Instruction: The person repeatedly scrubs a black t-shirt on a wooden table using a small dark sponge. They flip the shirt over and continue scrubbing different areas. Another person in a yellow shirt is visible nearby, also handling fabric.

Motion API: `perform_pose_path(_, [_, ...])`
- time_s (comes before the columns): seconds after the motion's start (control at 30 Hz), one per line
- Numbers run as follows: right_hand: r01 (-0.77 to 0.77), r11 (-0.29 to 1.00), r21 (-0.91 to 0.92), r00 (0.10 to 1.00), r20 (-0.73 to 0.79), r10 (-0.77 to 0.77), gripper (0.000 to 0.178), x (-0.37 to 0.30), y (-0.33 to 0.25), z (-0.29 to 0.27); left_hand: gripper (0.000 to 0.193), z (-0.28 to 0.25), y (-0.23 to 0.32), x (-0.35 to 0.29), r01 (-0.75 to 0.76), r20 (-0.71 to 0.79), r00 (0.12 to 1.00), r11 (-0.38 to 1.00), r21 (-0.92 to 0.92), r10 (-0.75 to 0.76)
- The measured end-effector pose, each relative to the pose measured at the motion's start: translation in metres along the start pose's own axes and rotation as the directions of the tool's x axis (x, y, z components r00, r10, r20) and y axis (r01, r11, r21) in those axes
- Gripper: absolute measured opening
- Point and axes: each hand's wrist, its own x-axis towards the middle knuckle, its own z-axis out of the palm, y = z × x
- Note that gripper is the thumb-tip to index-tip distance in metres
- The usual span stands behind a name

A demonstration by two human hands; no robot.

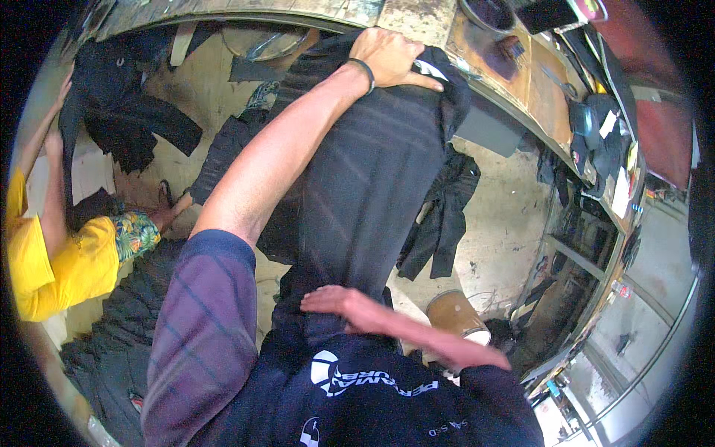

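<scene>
A long black garment (372,164) hangs stretched between my chest and the table edge, with a small white mark at its far end. Up there my left hand (387,61) is closed on the cloth, thumb stretched to the right across it. My right hand (339,307) lies across the near end of the garment, close to my body; its fingers are out straight and a little blurred. A dark band circles my left wrist. How the garment is folded at the near end is hidden by my right hand and my shirt.
A worn wooden table (544,97) runs along the top right, holding a dark bowl (488,13) and scissors (560,83). Black clothes (443,216) lie on the floor. A brown cylindrical container (454,313) stands right. At left, a person in yellow (74,264) handles black cloth (123,104).
</scene>
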Motion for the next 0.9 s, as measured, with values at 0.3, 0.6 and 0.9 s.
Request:
perform_pose_path(0.3, [-0.066, 0.912, -0.405, 0.923, -0.372, -0.098, 0.046, 0.011, 0.003, -0.011, 0.098, 0.005, -0.004, -0.002, -0.027, -0.043, 0.999, 0.999, -0.030, 0.025])
perform_pose_path(0.6, [-0.033, 0.998, 0.059, 0.840, -0.539, 0.060, 0.068, 0.020, 0.007, -0.107, 0.091, -0.004, -0.003, -0.006, -0.012, -0.014, 1.000, 0.998, 0.060, 0.013])
perform_pose_path(0.9, [0.071, 0.962, -0.264, 0.964, -0.230, -0.134, 0.056, -0.007, 0.005, -0.048, 0.096, -0.013, -0.029, -0.012, -0.061, -0.053, 0.996, 0.995, 0.080, 0.065])
